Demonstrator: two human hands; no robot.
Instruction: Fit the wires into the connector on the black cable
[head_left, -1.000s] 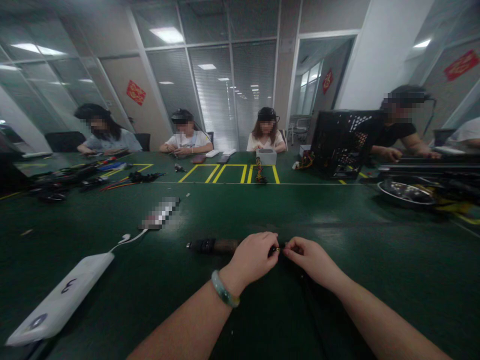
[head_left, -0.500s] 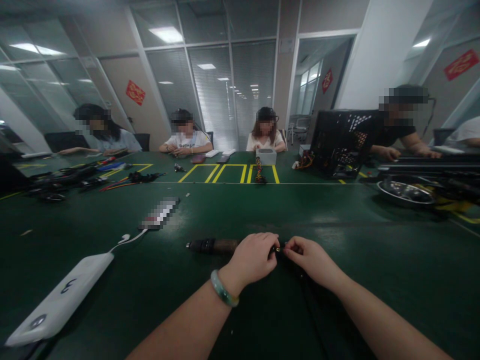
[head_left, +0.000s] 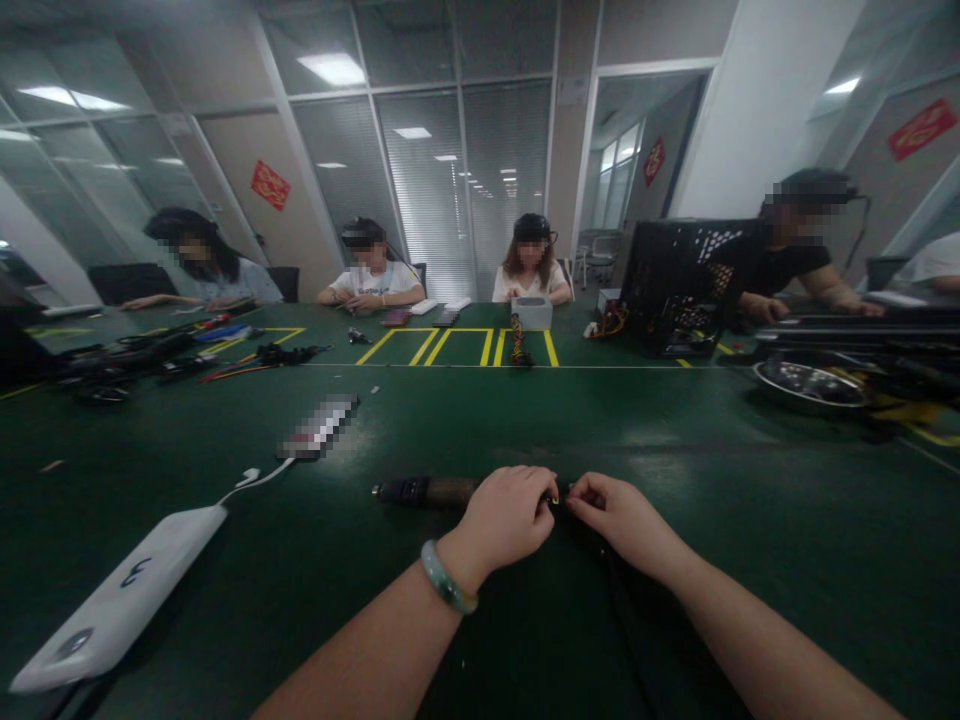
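Nearest the camera, two bare forearms reach out over the dark green bench [head_left: 750, 520]. The left wrist wears a pale green bangle [head_left: 448, 578].

The left hand [head_left: 506, 520] rests over the right end of a dark rod-like piece [head_left: 427, 491], which lies flat across the bench. Its fingers are curled together, and the thumb and forefinger are closed on a small dark part [head_left: 559, 495] at that end. The right hand [head_left: 619, 520] meets it from the right of the rod-like piece, its thumb and forefinger pinched on the same small dark part, so the fingertips of both hands almost touch. The part is too small to tell what it is. A black strip [head_left: 626, 610] runs from under the hands toward the camera.

Left of the rod-like piece and nearer the camera lies a white power bank [head_left: 124, 600]. Its white cable [head_left: 255, 478] leads to a phone [head_left: 319, 430] just beyond the left end of the rod-like piece.

Well beyond the rod-like piece, yellow tape lines [head_left: 457, 347] mark the bench, with a bundle of wires [head_left: 519, 352] and a grey box [head_left: 532, 313] there. Far right of it stand a black computer case [head_left: 679, 290] and a metal bowl [head_left: 810, 385]. Loose cables and tools [head_left: 150, 355] lie far to its left. Other people sit along the far edge of the bench with their hands on it.
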